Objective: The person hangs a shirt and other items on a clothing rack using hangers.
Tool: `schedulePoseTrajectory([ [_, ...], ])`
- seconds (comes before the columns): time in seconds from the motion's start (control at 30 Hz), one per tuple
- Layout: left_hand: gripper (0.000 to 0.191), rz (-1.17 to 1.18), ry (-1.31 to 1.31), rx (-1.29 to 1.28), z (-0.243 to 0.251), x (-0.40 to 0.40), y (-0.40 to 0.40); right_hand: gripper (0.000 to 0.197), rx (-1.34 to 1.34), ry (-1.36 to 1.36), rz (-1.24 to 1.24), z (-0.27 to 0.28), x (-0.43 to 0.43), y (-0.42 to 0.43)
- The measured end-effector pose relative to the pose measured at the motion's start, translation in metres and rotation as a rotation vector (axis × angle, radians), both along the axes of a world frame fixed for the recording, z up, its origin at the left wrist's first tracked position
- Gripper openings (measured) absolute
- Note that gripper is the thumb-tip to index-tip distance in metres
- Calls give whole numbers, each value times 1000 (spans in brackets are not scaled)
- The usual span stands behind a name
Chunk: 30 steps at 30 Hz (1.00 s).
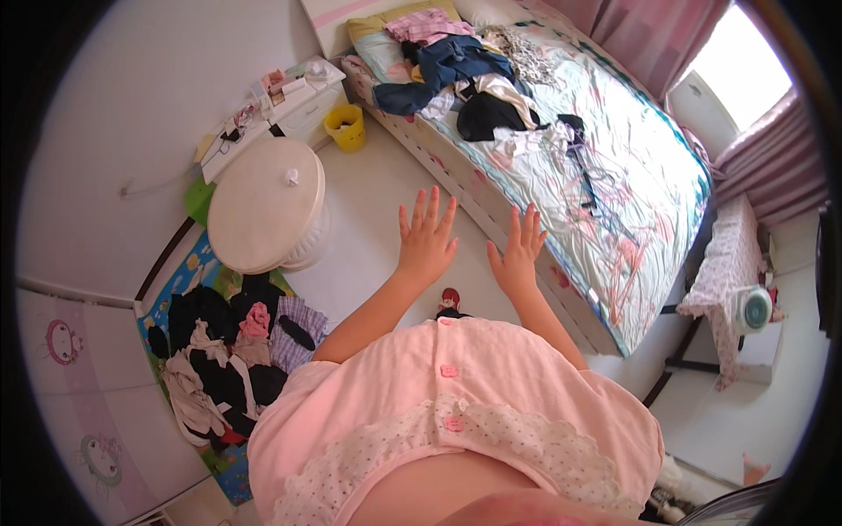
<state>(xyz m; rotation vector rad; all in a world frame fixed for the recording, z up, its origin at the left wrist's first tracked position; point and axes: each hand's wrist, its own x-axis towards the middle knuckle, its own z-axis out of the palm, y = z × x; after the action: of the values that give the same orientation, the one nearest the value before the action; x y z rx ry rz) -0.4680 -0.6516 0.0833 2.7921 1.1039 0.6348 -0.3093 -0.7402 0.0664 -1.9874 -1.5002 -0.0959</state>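
Both of my hands are raised in front of me with fingers spread and nothing held. My left hand (427, 238) appears over the pale floor (368, 197), between the round table and the bed. My right hand (519, 248) shows against the side of the bed (487, 171). On the bed lie a dark blue garment (454, 66), a black garment (490, 118), a pink checked cloth (427, 27) and a tangle of thin strings or hangers (612, 197). A heap of clothes (220, 381) covers part of a colourful floor mat (233, 473).
A round table (263, 204) with a small white item (291, 176) stands at the left. Behind it are a yellow bin (345, 128) and a white drawer unit (309, 112). A small fan (753, 309) stands at the right, beside a cloth-covered stand (723, 263).
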Motion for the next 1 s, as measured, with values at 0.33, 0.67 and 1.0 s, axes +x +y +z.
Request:
schedulePoseTrajectory([
  [0.33,75,150,-22,-30,0,44,139,77,-82,20,132,3,66,158],
  [0.67,72,57,-58,-12,-11,80,311,76,-65,5,58,-15,86,318],
  [1.0,70,-125,-5,10,-21,119,460,76,-55,83,-77,-13,108,447],
])
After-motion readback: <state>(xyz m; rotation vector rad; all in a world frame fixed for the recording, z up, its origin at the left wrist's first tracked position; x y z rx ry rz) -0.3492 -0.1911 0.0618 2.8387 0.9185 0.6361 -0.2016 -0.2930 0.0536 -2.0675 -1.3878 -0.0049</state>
